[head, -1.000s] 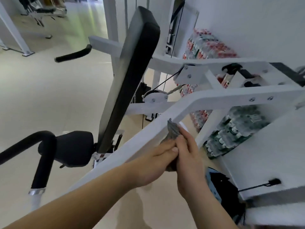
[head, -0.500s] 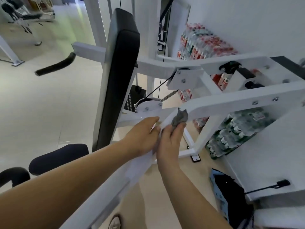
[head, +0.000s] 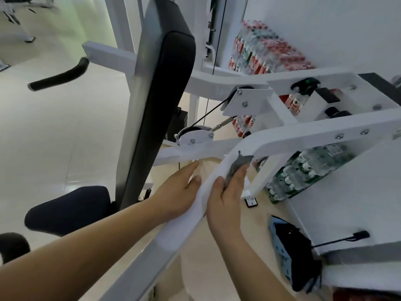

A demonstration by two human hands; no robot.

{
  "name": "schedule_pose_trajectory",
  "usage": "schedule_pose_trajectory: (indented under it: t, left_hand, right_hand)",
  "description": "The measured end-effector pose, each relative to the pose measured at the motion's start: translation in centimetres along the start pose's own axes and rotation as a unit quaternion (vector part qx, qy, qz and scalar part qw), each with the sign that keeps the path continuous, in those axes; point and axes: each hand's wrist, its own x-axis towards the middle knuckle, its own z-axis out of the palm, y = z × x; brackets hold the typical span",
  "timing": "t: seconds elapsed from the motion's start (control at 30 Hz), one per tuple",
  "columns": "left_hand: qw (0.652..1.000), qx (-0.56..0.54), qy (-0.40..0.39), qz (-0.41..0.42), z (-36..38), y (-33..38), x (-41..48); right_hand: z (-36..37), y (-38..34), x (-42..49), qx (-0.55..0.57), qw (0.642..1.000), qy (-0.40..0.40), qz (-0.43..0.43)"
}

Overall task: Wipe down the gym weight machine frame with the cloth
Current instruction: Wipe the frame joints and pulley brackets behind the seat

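The grey cloth (head: 238, 165) is being pinched between the thumb and the pressed-together fingers (head: 240, 178) of the right hand (head: 227, 198). It is being held flat against the right side of the white frame (head: 303, 136), just below the bend where the sloping bar is turning level. A corner of the cloth is sticking up past the fingertips onto the bend.

The left hand (head: 178, 192) is being laid on the opposite side of the same bar, with its fingers (head: 187, 171) straight and close together and its thumb resting on the bar's upper face. Nothing is being gripped by it. The two hands are being separated only by the bar.

Left of the bar, a black pad (head: 167, 101) is being carried upright by the frame, with a dark seat (head: 69, 208) at its foot. Beyond the bend, a cable (head: 208, 115) is being led down to a pulley (head: 194, 135). Packs of bottles (head: 308, 170) are being stored against the wall under the frame's level arm. A dark bag (head: 295, 248) is lying on the floor (head: 43, 137) beside the right forearm.
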Motion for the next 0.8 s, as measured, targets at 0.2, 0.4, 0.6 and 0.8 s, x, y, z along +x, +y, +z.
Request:
schedule_pose_trajectory:
  t: [0.2,0.4,0.6,0.8]
  left_hand:
    - [1.0,-0.003,0.007,-0.006,-1.0,0.1,-4.0]
    - [0.999,0.022,-0.018,-0.022,-1.3,-0.8,-7.8]
    - [0.999,0.037,-0.036,-0.007,-3.2,-2.9,-11.9]
    - [0.993,0.076,-0.084,0.041,-7.1,-8.2,-17.3]
  right_hand:
    - [-2.6,-1.7,6.9,-0.095,0.993,-0.044,0.058]
    - [-0.7,-1.5,-0.6,-0.106,0.991,-0.078,0.031]
    - [3.2,-2.3,-13.1,-0.053,0.995,-0.075,0.027]
    - [6.9,-2.6,-20.3,-0.048,0.998,-0.001,0.037]
